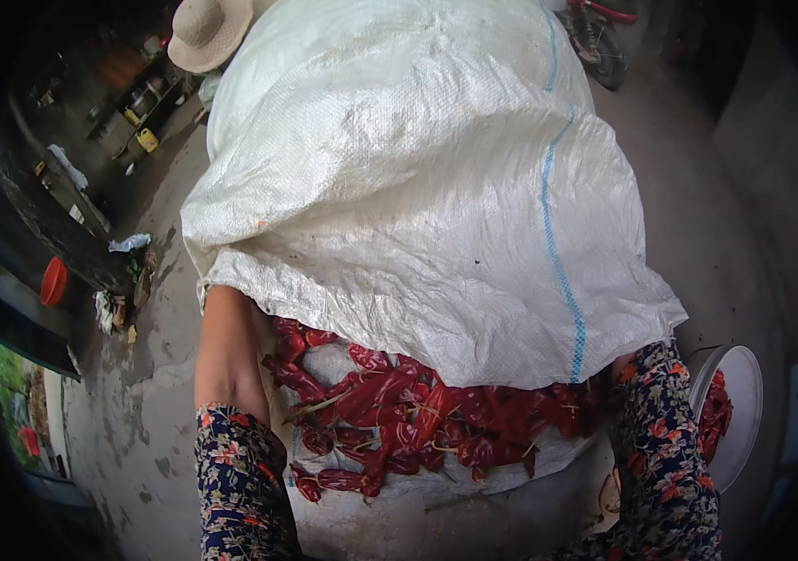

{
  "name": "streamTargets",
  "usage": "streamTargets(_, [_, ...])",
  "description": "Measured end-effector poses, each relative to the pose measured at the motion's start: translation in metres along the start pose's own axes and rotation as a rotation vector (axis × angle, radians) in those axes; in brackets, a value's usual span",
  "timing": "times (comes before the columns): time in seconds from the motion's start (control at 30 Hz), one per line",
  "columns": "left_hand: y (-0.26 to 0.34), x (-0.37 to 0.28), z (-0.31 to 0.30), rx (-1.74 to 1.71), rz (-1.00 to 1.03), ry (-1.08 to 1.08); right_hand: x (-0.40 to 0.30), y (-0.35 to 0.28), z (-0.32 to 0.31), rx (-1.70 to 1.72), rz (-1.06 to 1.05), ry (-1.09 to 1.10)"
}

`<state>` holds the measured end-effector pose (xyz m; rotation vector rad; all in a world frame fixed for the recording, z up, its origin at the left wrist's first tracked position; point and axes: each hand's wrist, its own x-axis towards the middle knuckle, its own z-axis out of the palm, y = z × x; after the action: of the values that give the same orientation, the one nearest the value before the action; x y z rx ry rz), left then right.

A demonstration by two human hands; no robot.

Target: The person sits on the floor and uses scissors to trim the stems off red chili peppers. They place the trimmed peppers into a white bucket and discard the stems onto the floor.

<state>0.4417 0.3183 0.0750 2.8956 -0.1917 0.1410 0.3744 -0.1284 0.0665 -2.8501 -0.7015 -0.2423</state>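
Observation:
A large white woven plastic sack (399,210) with a blue stripe fills the middle of the view, its open mouth towards me. Dried red chili peppers (399,421) lie at the mouth, on the sack's lower layer and spilling to its near edge. Both my forearms, in floral sleeves, reach to the two sides of the mouth. The left one passes under the upper layer, which hides my left hand. On the right, the sack's corner covers my right hand except for a bit of skin near the wrist (623,363). The fingers of neither hand show.
Right of my right sleeve stands a white bucket (742,421) with red peppers inside. A straw-coloured hat (201,31) is at the sack's far left. A motorbike wheel (605,56) shows at the far right. A red basin (53,281) and a yellow jug (148,140) are on the left.

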Motion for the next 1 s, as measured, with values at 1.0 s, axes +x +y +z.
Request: streamTargets(1.0, [0.072,-0.118,0.001,-0.040,0.065,-0.030,-0.046,-0.013,-0.024,0.029,-0.052,0.012])
